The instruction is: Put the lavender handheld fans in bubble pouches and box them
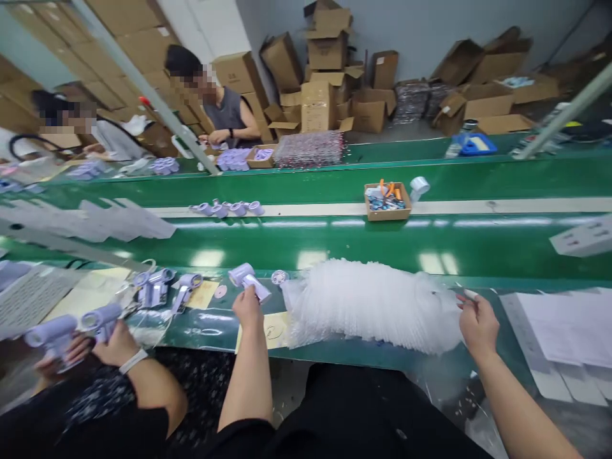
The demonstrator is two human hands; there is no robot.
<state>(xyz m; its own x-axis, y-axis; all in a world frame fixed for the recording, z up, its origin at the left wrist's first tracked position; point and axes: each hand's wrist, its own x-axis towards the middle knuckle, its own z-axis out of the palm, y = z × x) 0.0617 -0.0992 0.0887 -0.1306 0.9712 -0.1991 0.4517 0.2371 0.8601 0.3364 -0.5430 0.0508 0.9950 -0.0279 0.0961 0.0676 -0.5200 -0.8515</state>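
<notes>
My left hand (pixel 248 309) is closed around a small lavender hair dryer (pixel 249 280), lifted over the bench edge. At the right end of a long row of translucent bubble bags (pixel 368 303), my right hand (pixel 478 322) pinches the edge of a bag. Something white covers one of its fingertips. A small round lavender grille (pixel 280 276) lies between the dryer and the bags. Under my left forearm is a yellowish paper sheet (pixel 275 330) on the green bench.
To my left, a co-worker's hands (pixel 115 344) hold lavender dryers. More dryers (pixel 155 287) lie nearby. White cartons (pixel 564 331) are stacked at right. Across the green conveyor (pixel 306 239) stand a tool box (pixel 387 203) and a row of lavender parts (pixel 232 208). Other people work beyond.
</notes>
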